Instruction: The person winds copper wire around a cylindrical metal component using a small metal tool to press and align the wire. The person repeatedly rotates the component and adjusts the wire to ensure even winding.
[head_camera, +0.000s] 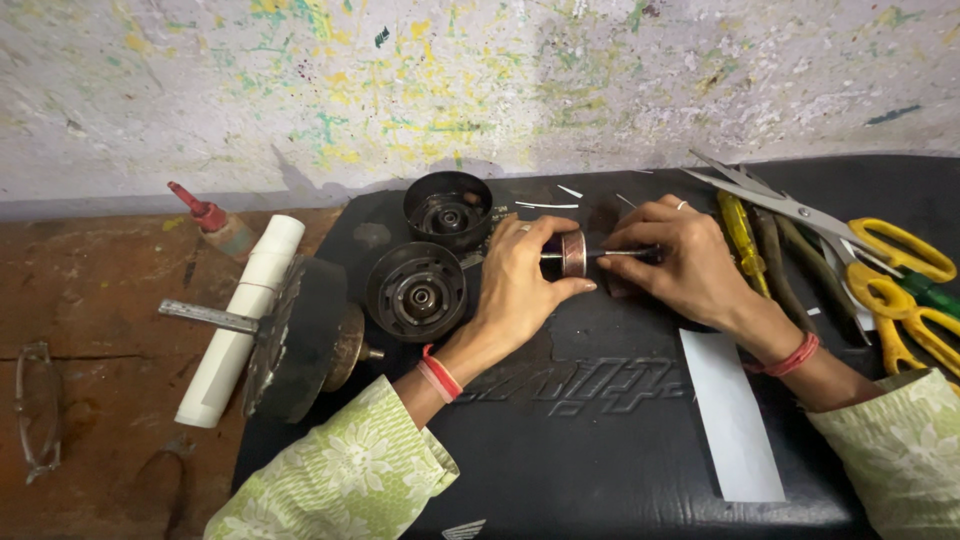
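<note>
where the two hands meet over the black mat (600, 450), a small copper-wound armature (573, 253) is the centre of the grip. well out to the left of it lie spectacles (35, 405) on the brown bench, then a red-capped glue bottle (215, 222), a white paper roll (243, 315) and a heavy dark rotor on a steel shaft (295, 335). nearer the grip sit two round black motor housings (416, 290), just beside the left hand (520, 290), whose thumb and fingers are closed around the armature. right of it, the right hand (680, 260) pinches the armature's thin shaft (625, 252). below that hand lies a white paper strip (730, 415); beyond it, a yellow screwdriver (740, 235) and yellow-handled scissors (880, 245).
</note>
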